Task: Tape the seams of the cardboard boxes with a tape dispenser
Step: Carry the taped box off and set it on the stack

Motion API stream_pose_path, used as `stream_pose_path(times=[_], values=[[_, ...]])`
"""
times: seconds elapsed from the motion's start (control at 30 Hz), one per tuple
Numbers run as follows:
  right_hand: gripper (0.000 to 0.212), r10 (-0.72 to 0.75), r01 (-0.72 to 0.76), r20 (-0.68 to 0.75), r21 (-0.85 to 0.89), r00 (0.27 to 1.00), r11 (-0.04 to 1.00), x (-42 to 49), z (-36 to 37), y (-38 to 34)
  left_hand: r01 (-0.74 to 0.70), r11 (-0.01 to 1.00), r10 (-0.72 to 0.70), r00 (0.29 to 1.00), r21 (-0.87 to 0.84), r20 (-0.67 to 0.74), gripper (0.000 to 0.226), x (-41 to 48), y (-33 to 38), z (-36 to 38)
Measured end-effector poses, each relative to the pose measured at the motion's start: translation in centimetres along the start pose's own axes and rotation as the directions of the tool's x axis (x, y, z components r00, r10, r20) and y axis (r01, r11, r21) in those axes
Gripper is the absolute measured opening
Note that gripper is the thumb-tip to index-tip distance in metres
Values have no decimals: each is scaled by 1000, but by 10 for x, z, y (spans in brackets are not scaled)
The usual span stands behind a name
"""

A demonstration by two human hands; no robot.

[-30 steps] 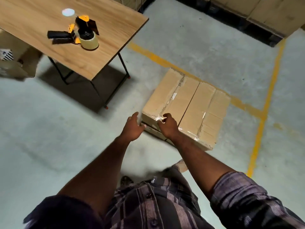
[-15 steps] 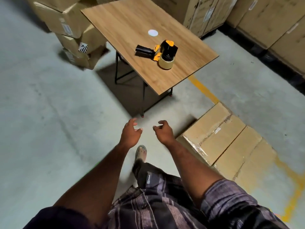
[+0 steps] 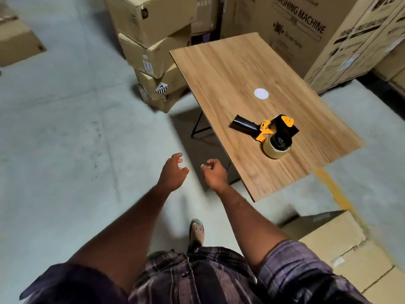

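A yellow and black tape dispenser (image 3: pixel 268 134) with a roll of clear tape lies on its side on the wooden table (image 3: pixel 230 69), near the table's near right part. My left hand (image 3: pixel 173 172) and my right hand (image 3: pixel 214 174) hover side by side over the floor, left of the table's near corner, both empty with loosely curled fingers. The taped cardboard box (image 3: pixel 341 249) lies on the floor at the lower right, partly cut off by the frame edge.
A stack of cardboard boxes (image 3: pixel 153 51) stands left of the table. Large washing machine cartons (image 3: pixel 306 29) line the back right. A yellow floor line (image 3: pixel 335 189) runs past the table's near corner. My sandalled foot (image 3: pixel 196 232) is on the concrete floor.
Both hands have let go of the floor box and lifted away from it. The view has swung left and up, so the table and dispenser now lie just right of my hands.
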State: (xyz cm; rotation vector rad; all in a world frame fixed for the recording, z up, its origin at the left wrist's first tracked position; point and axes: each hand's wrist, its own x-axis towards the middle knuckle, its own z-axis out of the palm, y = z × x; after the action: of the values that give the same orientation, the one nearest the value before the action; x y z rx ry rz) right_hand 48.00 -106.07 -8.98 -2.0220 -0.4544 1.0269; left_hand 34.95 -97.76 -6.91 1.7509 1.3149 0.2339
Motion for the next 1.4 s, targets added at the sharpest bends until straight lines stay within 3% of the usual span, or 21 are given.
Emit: stream_pose_path(times=[0.2,0.4,0.63,0.83,1.13,1.3,1.4], values=[[25,-129,133,36,-137,991,982,66,11,-69,-18,999,19,1000,33,-15,52,74,18,-39],[17,-134,134,7,-129,991,983,125,45,-112,24,1000,-25,999,-17,-41,53,145,17,-77],[13,-105,103,-17,-120,994,987,200,130,-179,42,991,-47,998,-131,-37,53,250,-8,-149],[6,-112,109,-19,-114,994,987,263,227,-272,39,973,-55,997,-226,-62,53,351,-29,-260],[13,-163,157,-102,-68,981,985,346,291,-405,-54,955,33,997,-293,-76,52,482,-5,-376],[5,-161,156,-161,-40,974,987,426,303,-464,-116,952,100,993,-285,-70,52,575,26,-414],[15,-193,193,-197,-19,961,981,475,303,-509,-175,952,164,984,-252,-65,53,639,54,-435]])
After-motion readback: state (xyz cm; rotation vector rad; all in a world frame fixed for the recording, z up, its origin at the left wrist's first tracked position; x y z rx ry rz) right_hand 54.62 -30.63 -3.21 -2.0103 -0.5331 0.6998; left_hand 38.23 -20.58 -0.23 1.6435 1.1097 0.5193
